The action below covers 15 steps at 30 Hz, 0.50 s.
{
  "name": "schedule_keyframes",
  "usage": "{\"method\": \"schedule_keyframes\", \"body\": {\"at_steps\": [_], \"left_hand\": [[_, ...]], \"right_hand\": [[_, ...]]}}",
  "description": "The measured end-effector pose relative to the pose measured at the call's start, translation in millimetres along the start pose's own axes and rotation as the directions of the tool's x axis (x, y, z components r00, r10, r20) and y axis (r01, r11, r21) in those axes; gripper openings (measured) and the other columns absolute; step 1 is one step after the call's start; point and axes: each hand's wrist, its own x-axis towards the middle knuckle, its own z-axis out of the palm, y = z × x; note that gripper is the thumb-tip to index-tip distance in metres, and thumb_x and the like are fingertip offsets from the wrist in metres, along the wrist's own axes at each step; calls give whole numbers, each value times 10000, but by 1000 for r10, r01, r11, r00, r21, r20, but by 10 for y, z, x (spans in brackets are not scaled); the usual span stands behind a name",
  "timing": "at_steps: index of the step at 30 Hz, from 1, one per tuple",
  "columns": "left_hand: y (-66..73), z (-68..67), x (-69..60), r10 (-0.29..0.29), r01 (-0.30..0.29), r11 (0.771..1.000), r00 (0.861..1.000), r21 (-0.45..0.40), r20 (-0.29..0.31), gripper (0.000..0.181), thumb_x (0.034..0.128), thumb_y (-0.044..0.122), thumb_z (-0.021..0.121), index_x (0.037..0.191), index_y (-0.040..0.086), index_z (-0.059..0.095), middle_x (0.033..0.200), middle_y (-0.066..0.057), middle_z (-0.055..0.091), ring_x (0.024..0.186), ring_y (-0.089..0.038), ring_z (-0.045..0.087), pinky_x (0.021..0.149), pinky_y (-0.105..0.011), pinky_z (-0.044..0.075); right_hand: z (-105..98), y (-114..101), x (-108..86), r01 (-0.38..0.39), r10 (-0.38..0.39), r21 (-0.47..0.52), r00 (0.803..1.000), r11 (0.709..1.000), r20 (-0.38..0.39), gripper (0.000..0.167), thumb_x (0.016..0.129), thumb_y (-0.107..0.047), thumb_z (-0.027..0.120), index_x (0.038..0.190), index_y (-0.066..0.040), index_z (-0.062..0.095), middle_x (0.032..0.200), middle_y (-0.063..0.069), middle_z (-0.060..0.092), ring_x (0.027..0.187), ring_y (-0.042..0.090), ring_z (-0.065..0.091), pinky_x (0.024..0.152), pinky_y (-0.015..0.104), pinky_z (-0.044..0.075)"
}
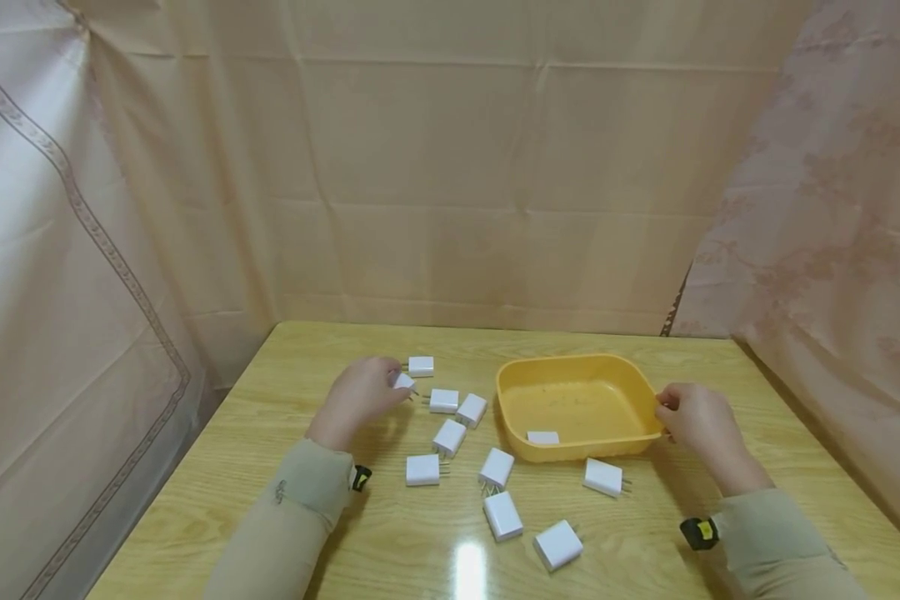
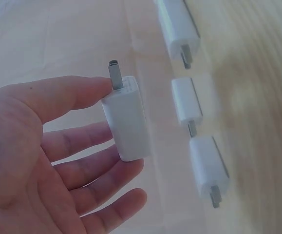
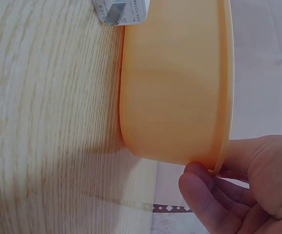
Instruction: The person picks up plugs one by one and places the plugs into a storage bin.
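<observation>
Between its thumb and fingers, my left hand [image 1: 362, 395] pinches a white charger plug [image 2: 126, 119], whose metal prong points up past the thumb in the left wrist view. My right hand [image 1: 701, 423] grips the right rim of a yellow plastic basin [image 1: 581, 450], thumb and fingertips on the edge. One white charger plug [image 1: 543, 437] lies inside the basin near its front wall. Close to the left hand, another plug [image 1: 421, 367] and a second plug [image 1: 443, 401] rest on the wooden table.
Several more white charger plugs [image 1: 422, 470] are scattered across the table [image 1: 270, 467] left of and in front of the basin. One plug [image 1: 603, 477] lies just before the basin's front wall. Beige curtains [image 1: 450, 167] hang behind the table's back edge.
</observation>
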Motion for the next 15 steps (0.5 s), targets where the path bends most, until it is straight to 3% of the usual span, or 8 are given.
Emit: {"method": "schedule_keyframes", "body": {"at_steps": [15], "left_hand": [[272,11,143,82,-81,996,997,23,-15,479,928,388,735,1285,73,688,1232,-97,694,1111,-282,648,965,-471,516]], "right_hand": [[-18,-4,13,4,-3,-18,1000,1000,6,157,947,-35,634,1031,91,677,807,116,658,618,187,595,553,341,541]]}}
